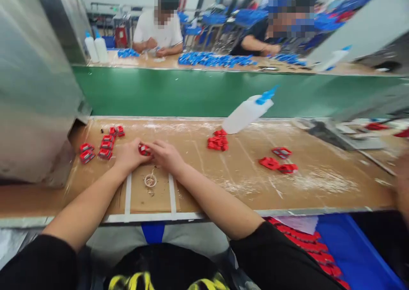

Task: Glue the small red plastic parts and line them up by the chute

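A small red and grey part (144, 149), perhaps a plastic shell, is held between my two hands above the brown work surface. My left hand (127, 155) is closed around its left side. From the right, the fingertips of my right hand (166, 154) close on the same part. Just below them on the table is a small round white cup (150, 180) with bits in it. Left of my left hand lie several similar red parts (107, 145), with a pair of them (86, 152) farther left.
A white squeeze bottle (246, 114) with a blue tip leans beside a red pile (218, 140). Three red parts (270, 163) lie farther right. A blue bin (348, 243) with red pieces stands below the front edge. Two people work behind the green divider (159, 91).
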`<state>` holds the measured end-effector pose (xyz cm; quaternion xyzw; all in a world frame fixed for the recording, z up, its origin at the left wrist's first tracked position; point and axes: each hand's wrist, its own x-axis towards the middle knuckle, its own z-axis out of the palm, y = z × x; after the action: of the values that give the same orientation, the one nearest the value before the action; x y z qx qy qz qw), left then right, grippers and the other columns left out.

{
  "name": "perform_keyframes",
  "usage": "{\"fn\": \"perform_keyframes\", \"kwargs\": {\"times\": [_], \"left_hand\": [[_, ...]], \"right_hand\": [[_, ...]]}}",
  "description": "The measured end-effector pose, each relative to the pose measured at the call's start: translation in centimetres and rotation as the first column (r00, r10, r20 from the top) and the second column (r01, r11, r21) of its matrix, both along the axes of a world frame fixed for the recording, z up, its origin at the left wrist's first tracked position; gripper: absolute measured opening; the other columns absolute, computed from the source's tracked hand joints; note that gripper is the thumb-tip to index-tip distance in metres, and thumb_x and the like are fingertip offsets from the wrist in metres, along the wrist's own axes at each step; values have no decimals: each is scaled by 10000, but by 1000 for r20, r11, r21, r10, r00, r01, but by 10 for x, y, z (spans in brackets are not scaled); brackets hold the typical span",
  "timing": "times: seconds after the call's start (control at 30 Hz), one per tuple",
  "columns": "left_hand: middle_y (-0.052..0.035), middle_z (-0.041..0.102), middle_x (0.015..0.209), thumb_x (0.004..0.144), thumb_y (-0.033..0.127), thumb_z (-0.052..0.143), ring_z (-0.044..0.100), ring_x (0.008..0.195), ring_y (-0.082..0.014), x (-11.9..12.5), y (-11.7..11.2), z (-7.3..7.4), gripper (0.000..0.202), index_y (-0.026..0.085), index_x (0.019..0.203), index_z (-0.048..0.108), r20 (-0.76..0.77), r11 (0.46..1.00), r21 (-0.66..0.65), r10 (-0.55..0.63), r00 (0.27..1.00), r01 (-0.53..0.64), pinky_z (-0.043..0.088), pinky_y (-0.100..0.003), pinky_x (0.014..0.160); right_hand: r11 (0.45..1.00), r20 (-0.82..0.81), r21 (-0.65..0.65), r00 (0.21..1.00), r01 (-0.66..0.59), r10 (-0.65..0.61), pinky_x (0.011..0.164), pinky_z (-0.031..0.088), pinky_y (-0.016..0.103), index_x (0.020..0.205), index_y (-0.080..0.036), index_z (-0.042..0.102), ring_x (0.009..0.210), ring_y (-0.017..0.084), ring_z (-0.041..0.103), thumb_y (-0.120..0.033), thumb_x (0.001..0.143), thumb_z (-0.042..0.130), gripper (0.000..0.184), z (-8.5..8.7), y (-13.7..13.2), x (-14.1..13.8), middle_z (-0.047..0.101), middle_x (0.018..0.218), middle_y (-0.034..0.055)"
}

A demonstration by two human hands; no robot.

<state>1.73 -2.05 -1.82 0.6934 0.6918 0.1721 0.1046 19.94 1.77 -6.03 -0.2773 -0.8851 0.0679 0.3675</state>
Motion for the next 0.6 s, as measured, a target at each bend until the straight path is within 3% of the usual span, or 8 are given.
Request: {"fn": "perform_keyframes", "kwargs": {"times": [0.13, 0.4, 0.6], "left_hand": [[-55, 769, 859, 738, 650, 775, 735, 844, -312, 0, 1, -2, 492, 259, 1026, 695, 28, 1000, -19, 16, 999, -16, 462, -334, 686], [-79, 763, 845, 805, 738, 678, 741, 835, -306, 1, 0, 0, 576, 231, 1078, 689, -56, 1000, 20, -18, 998, 19, 459, -336, 710], [-76, 761, 846, 793, 680, 715, 738, 858, -311, 0, 0, 0, 522, 240, 1072, 683, -71, 1000, 12, -3, 997, 4, 454, -334, 712]], "right_hand": [[997, -63, -65, 998, -32, 28, 773, 535, 298, 1249, -197, 682, 872, 188, 660, -323, 1093, 465, 296, 3, -3, 1, 688, 983, 96], [1000, 41, 5, 999, -4, 4, 721, 518, 300, 1232, -192, 680, 819, 193, 647, -336, 1096, 457, 299, 5, -1, 9, 700, 965, 103], [1000, 58, -7, 998, -23, 23, 714, 523, 299, 1284, -210, 677, 819, 191, 636, -324, 1095, 452, 315, 2, -1, 10, 686, 960, 97]]}}
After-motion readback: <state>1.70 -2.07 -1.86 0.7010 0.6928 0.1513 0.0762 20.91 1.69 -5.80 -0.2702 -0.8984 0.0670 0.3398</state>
